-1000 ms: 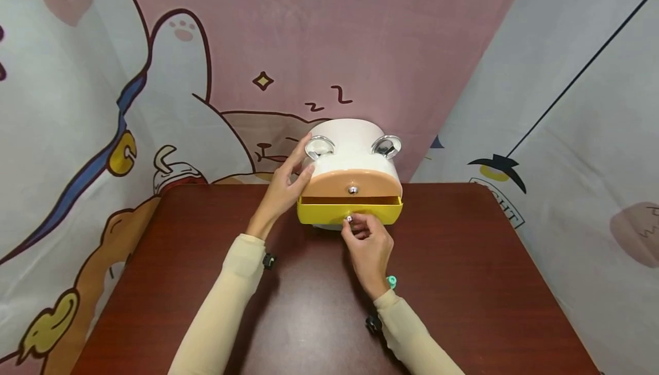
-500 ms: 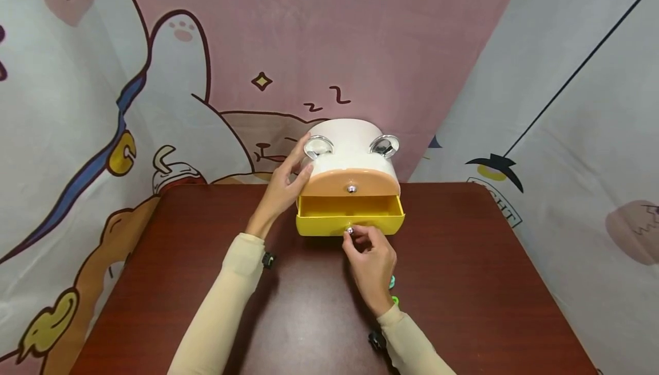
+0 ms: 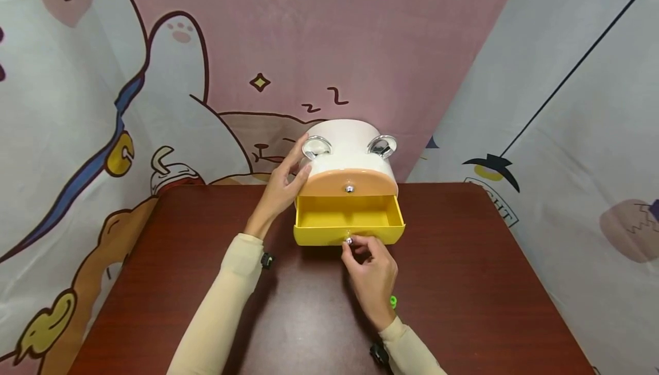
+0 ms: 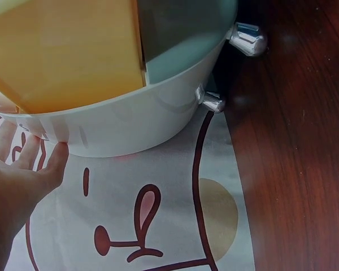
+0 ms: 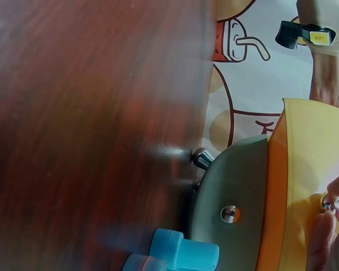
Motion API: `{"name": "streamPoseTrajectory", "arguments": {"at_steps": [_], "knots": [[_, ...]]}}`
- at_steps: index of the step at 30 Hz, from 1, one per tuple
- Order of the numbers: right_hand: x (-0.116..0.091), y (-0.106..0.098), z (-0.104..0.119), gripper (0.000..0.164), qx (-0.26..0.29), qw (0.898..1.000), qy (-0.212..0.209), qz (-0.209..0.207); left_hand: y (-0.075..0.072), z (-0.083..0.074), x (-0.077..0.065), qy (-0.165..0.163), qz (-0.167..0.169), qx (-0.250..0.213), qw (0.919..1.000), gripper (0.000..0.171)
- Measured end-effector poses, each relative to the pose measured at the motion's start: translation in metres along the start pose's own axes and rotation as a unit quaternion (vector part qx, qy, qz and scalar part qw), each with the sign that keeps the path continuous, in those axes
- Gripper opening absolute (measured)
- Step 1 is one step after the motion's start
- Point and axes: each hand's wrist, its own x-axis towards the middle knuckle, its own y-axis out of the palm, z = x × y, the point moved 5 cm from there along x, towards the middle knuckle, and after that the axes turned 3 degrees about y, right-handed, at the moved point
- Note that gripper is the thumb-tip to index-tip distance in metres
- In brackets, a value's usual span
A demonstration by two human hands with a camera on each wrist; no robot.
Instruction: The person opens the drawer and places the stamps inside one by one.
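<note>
A small white rounded drawer cabinet [image 3: 342,135] stands at the back of the table, with two silver rings on top. Its orange upper drawer [image 3: 329,183] is closed. Below it, the yellow drawer [image 3: 319,236] is pulled well out, with nothing visible inside. My right hand [image 3: 372,278] pinches that drawer's silver knob [image 3: 349,241] between thumb and fingers. Against the cabinet's left side rests my left hand [image 3: 280,192]; in the left wrist view its fingertips [image 4: 59,152] touch the white wall. A grey-green lower front [image 5: 231,186] with a knob shows in the right wrist view.
A brown wooden table [image 3: 463,283] bears the cabinet, with a printed cloth [image 3: 412,49] behind it. Beside my right wrist shows a small green thing [image 3: 393,302]. Teal cylindrical pieces [image 5: 183,251] lie low in the right wrist view. Silver feet [image 4: 212,101] stick out below the cabinet.
The yellow drawer has slid out toward me, from slightly open to well open, as my right hand drew its knob back. My left hand has stayed on the cabinet's side.
</note>
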Motion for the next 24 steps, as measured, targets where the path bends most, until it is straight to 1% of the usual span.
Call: {"name": "streamPoseTrajectory", "arguments": {"at_steps": [2, 5, 16, 20, 24], "knots": [[-0.002, -0.001, 0.000, 0.014, 0.000, 1.000, -0.002, -0.001, 0.000, 0.000, 0.000, 0.003, -0.001, -0.002, 1.0000, 0.064], [-0.004, -0.004, 0.000, 0.016, -0.001, 1.000, -0.006, -0.002, 0.000, 0.001, 0.000, 0.000, -0.001, 0.000, 1.0000, 0.065], [-0.011, -0.008, 0.003, 0.019, -0.010, 1.000, -0.009, -0.008, 0.000, 0.004, -0.002, -0.023, 0.001, -0.001, 0.9997, 0.066], [-0.014, -0.010, 0.004, 0.019, -0.014, 1.000, -0.014, -0.009, 0.000, 0.004, -0.001, -0.020, 0.003, 0.000, 0.9998, 0.065], [-0.016, -0.011, 0.006, 0.018, -0.015, 1.000, -0.009, -0.006, 0.000, 0.003, -0.001, -0.021, 0.004, -0.001, 0.9998, 0.066]]}}
